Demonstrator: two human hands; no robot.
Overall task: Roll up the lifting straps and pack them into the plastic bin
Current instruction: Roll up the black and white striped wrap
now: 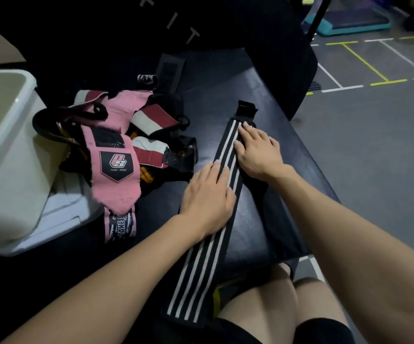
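A long black strap with white stripes (201,269) lies stretched out flat along the dark bench (225,90), its black end tab at the far end. My left hand (207,194) presses flat on the strap's middle. My right hand (258,150) lies flat on the strap nearer its far end, fingers straight. A pile of other straps sits to the left, topped by a pink wrap with a black logo patch (113,167), with red-and-white ones (151,117) behind it. The white plastic bin (9,170) stands at the far left, its inside mostly out of view.
A white lid (59,219) lies under the bin. A small rolled striped strap (147,79) and a black pad (170,68) rest further back on the bench. My bare knees (288,306) are at the bench's near end. Gym floor with painted lines lies to the right.
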